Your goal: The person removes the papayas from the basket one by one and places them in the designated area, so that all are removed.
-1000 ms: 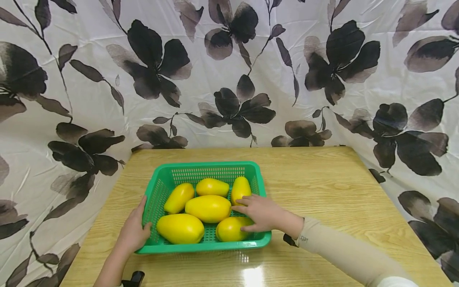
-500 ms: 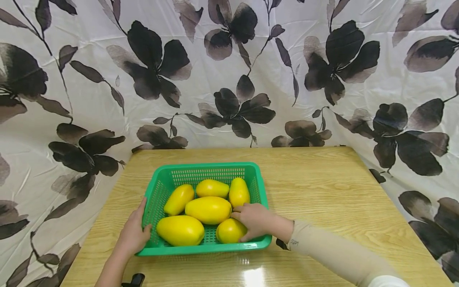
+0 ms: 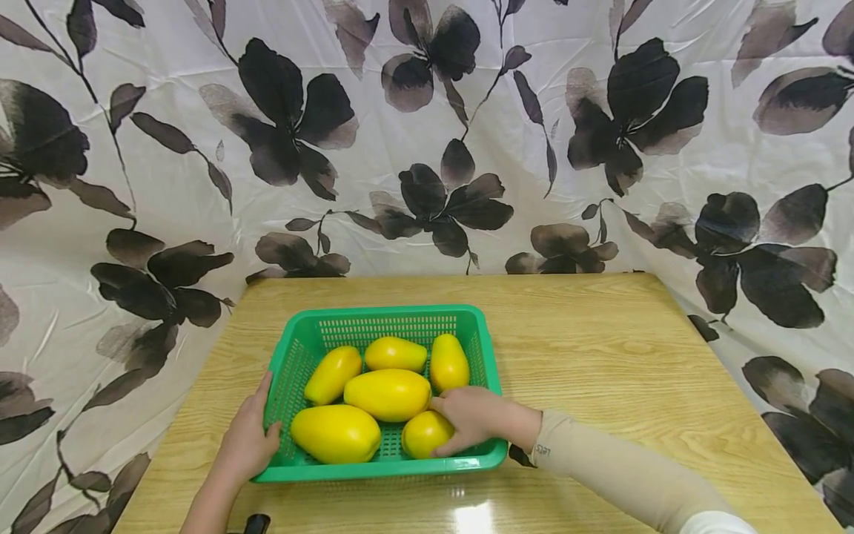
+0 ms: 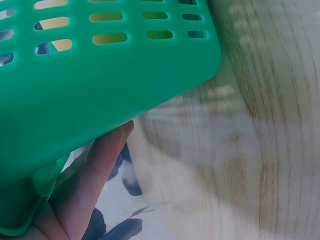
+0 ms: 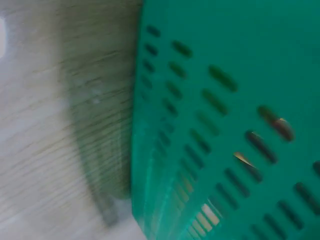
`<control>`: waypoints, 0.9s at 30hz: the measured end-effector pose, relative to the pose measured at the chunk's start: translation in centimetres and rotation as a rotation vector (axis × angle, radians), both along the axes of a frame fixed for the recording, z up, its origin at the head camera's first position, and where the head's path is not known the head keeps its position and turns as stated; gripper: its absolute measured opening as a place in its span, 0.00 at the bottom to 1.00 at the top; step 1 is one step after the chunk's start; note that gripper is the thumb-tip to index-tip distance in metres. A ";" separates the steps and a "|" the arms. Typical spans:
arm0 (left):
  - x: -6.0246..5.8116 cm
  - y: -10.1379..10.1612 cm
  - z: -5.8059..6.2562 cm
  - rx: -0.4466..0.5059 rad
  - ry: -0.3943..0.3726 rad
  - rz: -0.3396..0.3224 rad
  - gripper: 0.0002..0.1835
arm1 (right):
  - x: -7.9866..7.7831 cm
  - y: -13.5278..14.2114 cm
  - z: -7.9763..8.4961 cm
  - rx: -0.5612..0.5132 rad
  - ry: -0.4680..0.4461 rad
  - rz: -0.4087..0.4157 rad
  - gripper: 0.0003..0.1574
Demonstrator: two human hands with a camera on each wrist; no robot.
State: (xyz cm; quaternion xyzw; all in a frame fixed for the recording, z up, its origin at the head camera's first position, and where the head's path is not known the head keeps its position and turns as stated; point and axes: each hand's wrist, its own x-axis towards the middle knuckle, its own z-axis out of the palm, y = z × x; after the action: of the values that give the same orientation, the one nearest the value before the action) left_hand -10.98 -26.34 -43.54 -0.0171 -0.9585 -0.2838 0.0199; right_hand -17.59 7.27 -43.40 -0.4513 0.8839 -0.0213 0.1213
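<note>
A green slotted plastic basket stands on the table, bearing several smooth yellow oval fruits. In the head view my left hand grips its left side, thumb over the rim and fingers along the outer wall. The left wrist view shows a finger under the rim. My right hand reaches over the right rim, its fingers and thumb curled round the front-right yellow fruit. Close by lie a middle fruit and a back-right fruit. From the right wrist, the basket wall hides the hand.
More yellow fruits lie at the basket's front left, back left and back middle. The wooden table extends to the right of the basket. A flower-print cloth hangs behind and at both sides.
My right hand has moved down and slightly left, going from spread fingers to a grip on the front-right fruit. The basket has slid slightly nearer. My left hand keeps its hold.
</note>
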 end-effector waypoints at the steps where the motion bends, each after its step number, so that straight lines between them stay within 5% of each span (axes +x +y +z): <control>1: 0.0 0.0 0.0 -0.001 0.000 0.000 0.43 | 0.0 -0.1 0.0 -0.011 -0.030 -0.012 0.41; 12: 0.1 0.2 0.2 -0.009 -0.001 0.008 0.43 | 0.4 -1.0 0.0 0.000 -0.166 -0.088 0.41; 27: 0.1 0.3 0.3 -0.016 -0.018 0.025 0.43 | 0.4 -0.7 0.3 -0.014 -0.090 -0.074 0.41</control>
State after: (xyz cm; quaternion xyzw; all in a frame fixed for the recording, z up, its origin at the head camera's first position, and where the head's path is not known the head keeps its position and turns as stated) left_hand -10.88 -26.03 -43.22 -0.0027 -0.9610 -0.2762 0.0145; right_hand -17.22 6.54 -43.06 -0.4176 0.8935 -0.0521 0.1568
